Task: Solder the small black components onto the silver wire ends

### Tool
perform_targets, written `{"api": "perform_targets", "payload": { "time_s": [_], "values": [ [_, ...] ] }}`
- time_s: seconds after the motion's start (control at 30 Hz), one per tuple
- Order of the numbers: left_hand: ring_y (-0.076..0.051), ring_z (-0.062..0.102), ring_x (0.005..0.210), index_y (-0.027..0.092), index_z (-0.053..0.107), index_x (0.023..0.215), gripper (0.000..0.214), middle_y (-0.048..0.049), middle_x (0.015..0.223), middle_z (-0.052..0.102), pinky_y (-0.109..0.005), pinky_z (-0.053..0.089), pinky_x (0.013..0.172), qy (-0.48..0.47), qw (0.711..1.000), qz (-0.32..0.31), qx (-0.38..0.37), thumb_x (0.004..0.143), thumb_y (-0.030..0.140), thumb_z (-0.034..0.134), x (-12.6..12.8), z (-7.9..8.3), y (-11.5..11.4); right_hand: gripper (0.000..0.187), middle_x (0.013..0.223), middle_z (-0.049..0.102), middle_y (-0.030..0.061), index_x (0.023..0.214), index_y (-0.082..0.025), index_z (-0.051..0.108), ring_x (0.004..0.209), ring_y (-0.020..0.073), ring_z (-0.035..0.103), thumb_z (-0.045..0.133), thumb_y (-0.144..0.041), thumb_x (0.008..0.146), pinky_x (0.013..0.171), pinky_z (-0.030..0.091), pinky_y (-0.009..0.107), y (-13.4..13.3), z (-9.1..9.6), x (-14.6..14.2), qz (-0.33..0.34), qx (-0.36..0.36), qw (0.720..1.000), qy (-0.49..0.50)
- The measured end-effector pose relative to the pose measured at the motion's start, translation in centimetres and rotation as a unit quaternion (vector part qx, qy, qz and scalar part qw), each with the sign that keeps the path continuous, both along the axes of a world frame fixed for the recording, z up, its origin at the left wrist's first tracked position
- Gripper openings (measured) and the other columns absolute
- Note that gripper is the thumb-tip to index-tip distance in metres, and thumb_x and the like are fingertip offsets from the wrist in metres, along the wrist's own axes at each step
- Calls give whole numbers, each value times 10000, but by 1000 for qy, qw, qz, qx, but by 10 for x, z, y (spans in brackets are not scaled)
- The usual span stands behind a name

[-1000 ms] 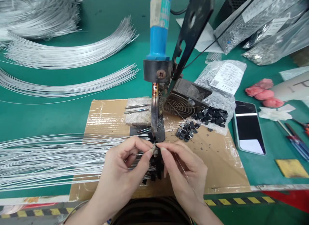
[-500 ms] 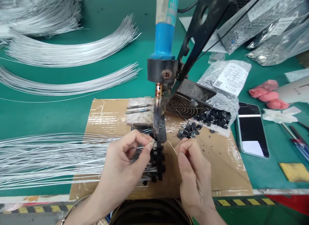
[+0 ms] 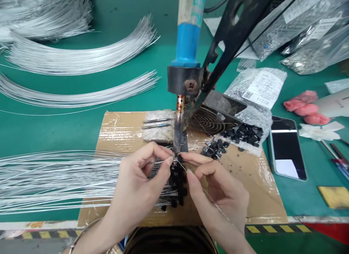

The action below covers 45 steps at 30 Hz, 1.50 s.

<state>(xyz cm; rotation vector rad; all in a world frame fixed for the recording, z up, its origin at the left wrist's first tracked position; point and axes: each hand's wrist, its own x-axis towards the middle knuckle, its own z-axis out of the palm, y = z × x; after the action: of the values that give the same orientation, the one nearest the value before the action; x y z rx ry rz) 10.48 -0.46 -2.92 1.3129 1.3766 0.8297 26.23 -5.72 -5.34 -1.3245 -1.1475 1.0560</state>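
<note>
I stand at a green counter (image 3: 68, 134); taking the tip of the soldering iron (image 3: 187, 46) as the clock's centre, its blue handle rises toward twelve. The cardboard sheet (image 3: 264, 199) lies beneath my work. Silvery-white wires (image 3: 60, 181) stretch out toward nine o'clock, while curved wire bundles (image 3: 87, 59) lie at ten. A black metal bracket (image 3: 231, 32) slants up toward one.

My left hand (image 3: 144, 181), at eight o'clock, has thumb and forefinger pinched together on a tiny piece (image 3: 173, 156) right by the tip; it is too small to make out, nor can I tell whether the tip touches it. My right hand (image 3: 220, 192), at four, is loosely curled, thumb and fingers lightly holding a thin wire (image 3: 218, 207) that runs across my palm and reaches toward the tip.

A labelled plastic bag (image 3: 259, 86) lies at two, the phone (image 3: 286, 148) at three, the small fan (image 3: 207, 121) between one and two. Black connectors (image 3: 178, 186) line up at six; loose black pieces (image 3: 214, 148) sit near, at three.
</note>
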Motion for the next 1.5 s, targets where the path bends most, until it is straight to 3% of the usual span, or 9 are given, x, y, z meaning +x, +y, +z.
{"api": "perform_targets", "payload": {
  "time_s": [0.2,0.43,0.6,0.8,1.2,1.5],
  "values": [
    [-99,550,629,199,683,781,140,26,770,704,-204,421,580,9,1000,10,-1,914,156,693,1,2,3,208,1234,800,69,818,-241,607,1155,219,768,663,-97,957,960,620,317,3,0,-2,-11,3,1000,16],
    [-96,616,680,204,689,798,128,21,868,742,-197,446,599,1,1000,22,8,916,158,705,0,0,1,211,1223,803,76,809,-235,617,1140,226,777,668,-83,946,955,627,320,6,-1,-3,-20,15,1000,19],
    [-100,636,706,209,694,799,129,24,875,748,-195,464,619,-9,1000,25,6,915,153,708,1,3,1,221,1238,800,48,811,-240,611,1148,203,772,674,-75,944,952,611,284,6,0,-2,-18,18,1000,13],
    [-107,623,680,207,695,794,131,17,873,756,-218,429,574,2,1000,25,0,918,165,705,1,4,0,207,1235,803,77,808,-238,611,1131,231,778,675,-101,950,968,616,337,5,1,-1,-18,19,1000,0],
    [-111,652,723,217,702,801,127,21,887,760,-218,446,602,-7,1000,27,1,917,165,710,0,3,0,215,1231,804,37,809,-240,621,1125,193,778,689,-82,938,972,603,285,5,1,-1,-16,21,1000,3],
    [-110,663,734,223,701,805,132,27,882,759,-211,449,604,-2,1000,27,-5,931,181,711,-1,3,-1,212,1235,801,52,819,-237,628,1129,201,774,677,-66,935,1013,593,320,6,1,-2,-10,27,1000,-6]
  ]
}}
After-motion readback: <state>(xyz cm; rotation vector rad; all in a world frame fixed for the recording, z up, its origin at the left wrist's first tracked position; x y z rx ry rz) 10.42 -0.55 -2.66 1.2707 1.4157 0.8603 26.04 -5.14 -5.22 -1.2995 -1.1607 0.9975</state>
